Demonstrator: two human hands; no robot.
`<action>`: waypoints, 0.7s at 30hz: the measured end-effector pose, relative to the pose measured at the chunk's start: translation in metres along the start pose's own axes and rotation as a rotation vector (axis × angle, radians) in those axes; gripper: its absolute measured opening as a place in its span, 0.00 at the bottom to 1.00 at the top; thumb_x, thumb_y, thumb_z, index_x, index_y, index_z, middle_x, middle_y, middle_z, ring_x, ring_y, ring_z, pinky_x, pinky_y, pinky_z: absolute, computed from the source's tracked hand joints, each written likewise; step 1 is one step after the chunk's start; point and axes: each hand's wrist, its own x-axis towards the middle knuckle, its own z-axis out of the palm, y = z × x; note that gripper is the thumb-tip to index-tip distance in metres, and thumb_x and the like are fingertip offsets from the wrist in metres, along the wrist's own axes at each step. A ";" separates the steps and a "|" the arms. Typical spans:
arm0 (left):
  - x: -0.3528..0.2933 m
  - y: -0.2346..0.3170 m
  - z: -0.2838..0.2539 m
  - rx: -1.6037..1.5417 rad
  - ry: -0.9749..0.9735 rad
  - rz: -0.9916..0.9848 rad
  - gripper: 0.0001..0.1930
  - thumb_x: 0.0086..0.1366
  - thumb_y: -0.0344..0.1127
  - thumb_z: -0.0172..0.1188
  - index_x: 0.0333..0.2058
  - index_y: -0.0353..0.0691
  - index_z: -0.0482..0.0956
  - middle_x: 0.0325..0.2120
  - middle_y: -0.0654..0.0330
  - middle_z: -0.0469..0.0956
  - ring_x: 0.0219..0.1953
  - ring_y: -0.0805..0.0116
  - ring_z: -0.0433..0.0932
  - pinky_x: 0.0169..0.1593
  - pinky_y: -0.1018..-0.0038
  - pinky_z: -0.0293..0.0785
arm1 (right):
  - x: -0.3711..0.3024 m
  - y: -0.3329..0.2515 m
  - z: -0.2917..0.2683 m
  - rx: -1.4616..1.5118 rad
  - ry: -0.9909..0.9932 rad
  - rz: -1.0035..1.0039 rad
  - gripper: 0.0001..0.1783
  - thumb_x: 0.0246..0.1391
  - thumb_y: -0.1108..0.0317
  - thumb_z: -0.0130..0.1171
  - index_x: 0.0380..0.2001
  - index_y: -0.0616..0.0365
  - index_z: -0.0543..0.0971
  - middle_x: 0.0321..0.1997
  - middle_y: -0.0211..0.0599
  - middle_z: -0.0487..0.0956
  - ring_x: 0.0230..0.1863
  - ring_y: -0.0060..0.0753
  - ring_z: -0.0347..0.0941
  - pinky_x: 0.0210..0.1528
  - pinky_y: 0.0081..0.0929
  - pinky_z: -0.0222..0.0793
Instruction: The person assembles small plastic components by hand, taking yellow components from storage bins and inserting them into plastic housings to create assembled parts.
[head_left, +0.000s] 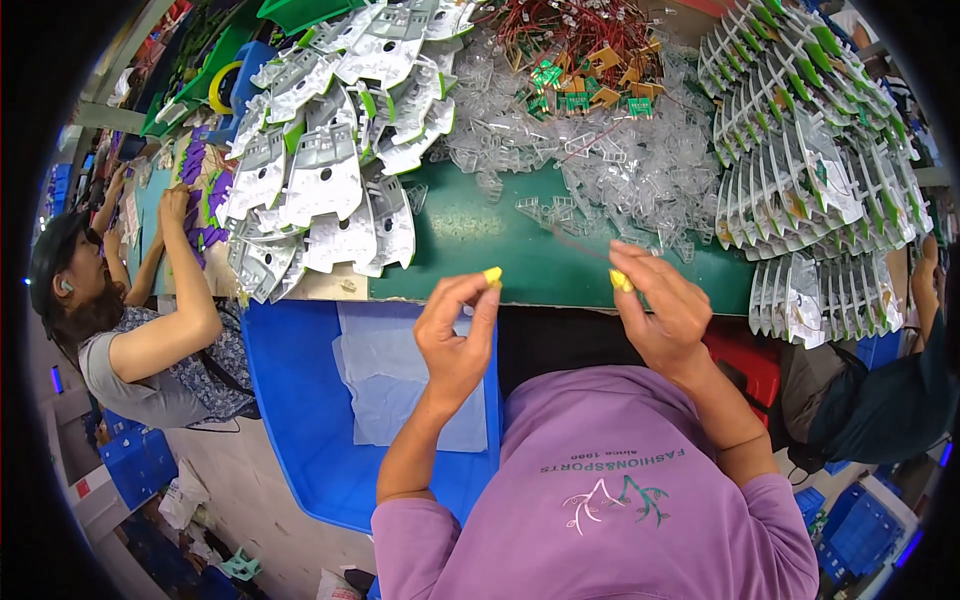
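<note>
My left hand (452,335) is raised over the near edge of the table. Its thumb and index finger come together in a pinch, with a yellow cover on the index tip; anything between them is too small to make out. Opposite it, my right hand (660,310) also pinches, yellow showing at its fingertips. A thin reddish wire (585,246) runs from those right fingertips toward a clear plastic piece (552,212) on the green table (460,235). Whether the wire is joined to that piece cannot be told.
Clear plastic parts (620,180) lie heaped beyond my hands, with red wires and small green boards (575,102) behind. Grey-white shells (325,170) pile up left, more stacked shells (810,180) right. Below left is a blue bin (300,400). A person (150,350) works at far left.
</note>
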 end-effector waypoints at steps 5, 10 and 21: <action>0.011 0.020 0.026 -0.470 -0.244 -0.262 0.13 0.65 0.24 0.61 0.48 0.32 0.78 0.41 0.59 0.78 0.40 0.76 0.77 0.46 0.79 0.73 | -0.012 -0.013 -0.012 0.557 -0.051 0.482 0.09 0.57 0.81 0.52 0.41 0.65 0.75 0.30 0.40 0.77 0.29 0.26 0.76 0.34 0.19 0.72; 0.022 0.040 0.054 -0.823 -0.443 -0.439 0.13 0.66 0.26 0.61 0.49 0.33 0.78 0.45 0.60 0.76 0.45 0.76 0.75 0.49 0.77 0.73 | -0.024 -0.009 -0.025 0.972 -0.111 0.669 0.07 0.61 0.79 0.43 0.42 0.62 0.64 0.26 0.34 0.72 0.21 0.15 0.62 0.23 0.16 0.58; 0.016 0.034 0.068 -0.635 -0.382 -0.300 0.07 0.63 0.23 0.64 0.40 0.31 0.81 0.36 0.60 0.80 0.39 0.75 0.79 0.43 0.80 0.77 | -0.022 -0.002 -0.028 0.354 -0.169 0.364 0.12 0.50 0.83 0.60 0.40 0.63 0.77 0.32 0.36 0.79 0.28 0.23 0.76 0.26 0.22 0.72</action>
